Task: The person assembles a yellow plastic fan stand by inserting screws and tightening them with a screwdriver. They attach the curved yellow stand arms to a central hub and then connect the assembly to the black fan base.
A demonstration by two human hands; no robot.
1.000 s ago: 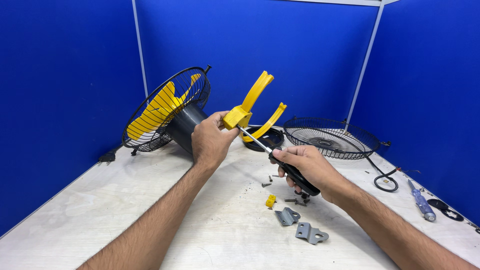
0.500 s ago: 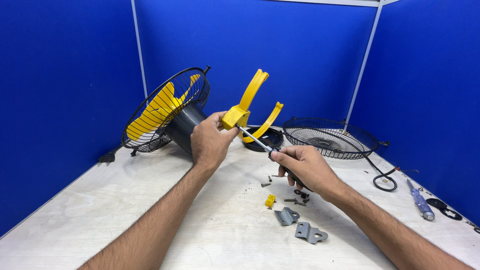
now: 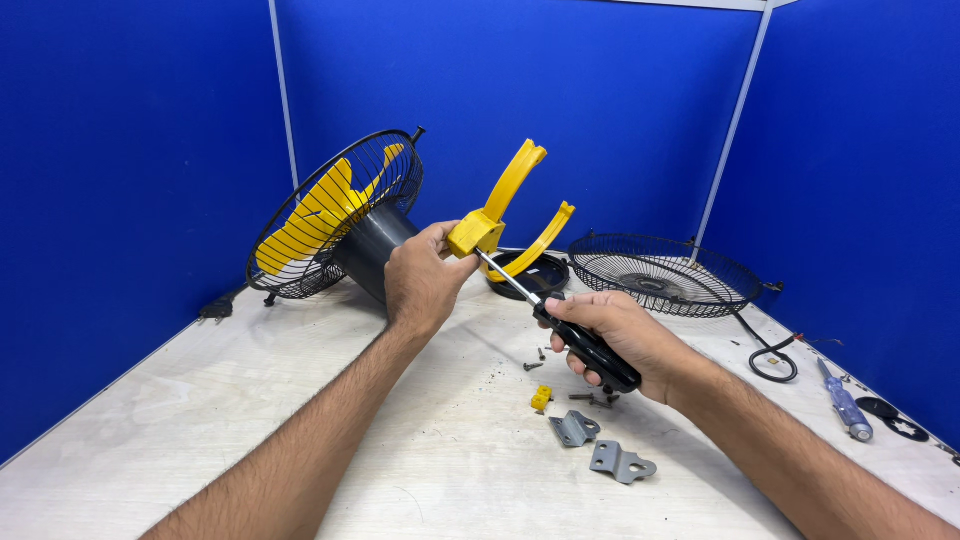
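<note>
my left hand (image 3: 420, 285) was closed round the black motor housing (image 3: 372, 250) of the yellow-bladed fan in its black wire guard (image 3: 330, 215), near the desk's (image 3: 200, 420) far left corner, steadying the yellow forked plastic bracket (image 3: 495, 215). my right hand (image 3: 620, 340) was clamped on the black-handled screwdriver (image 3: 585, 345), tip at the bracket. risk, as i judged it: the tip could slip off if held at an angle. the loose screws (image 3: 535, 365) and grey metal clips (image 3: 600, 445) lay mid-desk, in no container.
</note>
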